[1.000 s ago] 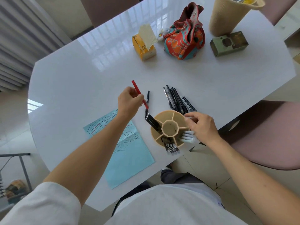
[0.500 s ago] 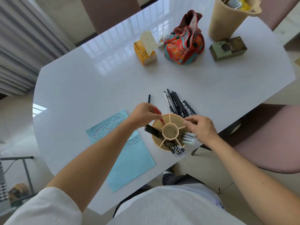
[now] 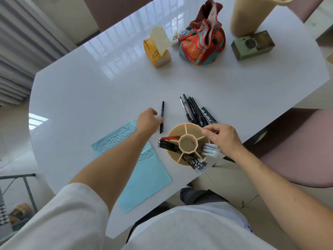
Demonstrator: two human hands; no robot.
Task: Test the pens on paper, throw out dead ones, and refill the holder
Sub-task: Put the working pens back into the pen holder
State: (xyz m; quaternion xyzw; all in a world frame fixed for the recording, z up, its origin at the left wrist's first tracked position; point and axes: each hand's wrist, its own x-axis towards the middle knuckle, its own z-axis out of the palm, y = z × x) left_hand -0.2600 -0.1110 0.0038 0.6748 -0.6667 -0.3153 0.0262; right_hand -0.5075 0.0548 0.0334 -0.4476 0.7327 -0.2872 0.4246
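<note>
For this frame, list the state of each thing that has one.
Pen holder: upright, partly filled.
Red pen: in the holder.
Single black pen: flat on table, touched by left hand.
Right hand: gripping the holder's rim.
Blue paper: scribbled on.
Loose pens: lying bunched.

A glossy white table [image 3: 108, 83] is seen. The paper [image 3: 144, 177] is coloured light blue and is marked with dark and red scribbled lines. The holder [image 3: 193, 128] is coloured tan; a red pen [image 3: 171, 138], black pens [image 3: 166, 143], pale blue pens [image 3: 210, 149] and pens with a black-and-white pattern [image 3: 198, 164] are held in it. A single black pen [image 3: 162, 117] and a black bunch [image 3: 193, 110] are seen. The pouch [image 3: 201, 44] is patterned in red, orange and teal. The tissue box [image 3: 156, 53] is coloured yellow, the small box [image 3: 252, 46] olive green.
</note>
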